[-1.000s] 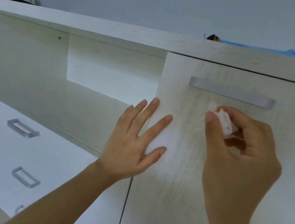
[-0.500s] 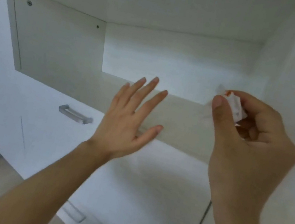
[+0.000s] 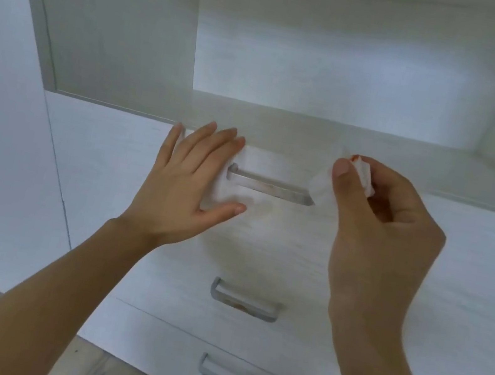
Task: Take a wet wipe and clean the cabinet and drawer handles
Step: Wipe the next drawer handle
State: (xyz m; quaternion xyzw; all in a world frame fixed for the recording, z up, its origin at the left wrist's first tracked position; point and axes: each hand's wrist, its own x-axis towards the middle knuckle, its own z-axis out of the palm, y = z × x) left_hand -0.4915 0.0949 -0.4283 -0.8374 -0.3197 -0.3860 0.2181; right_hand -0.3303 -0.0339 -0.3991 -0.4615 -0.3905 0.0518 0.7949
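Both hands have dropped from the cabinet door to the top drawer front since a second ago. Left hand [image 3: 190, 177] lies flat with straight fingers beside the left end of the top drawer handle [image 3: 269, 188]. Right hand [image 3: 380, 230] pinches a bunched wet wipe [image 3: 325, 188] between thumb and fingers, just at the handle's right end. Soft, light and limp, the wipe probably needs wrapping around the stiff bar. Two lower handles [image 3: 244, 301] wait below.

I have one head-worn view only: it faces forward and slightly downward, close to the drawer fronts [image 3: 260, 255], below the open shelf [image 3: 315, 133].
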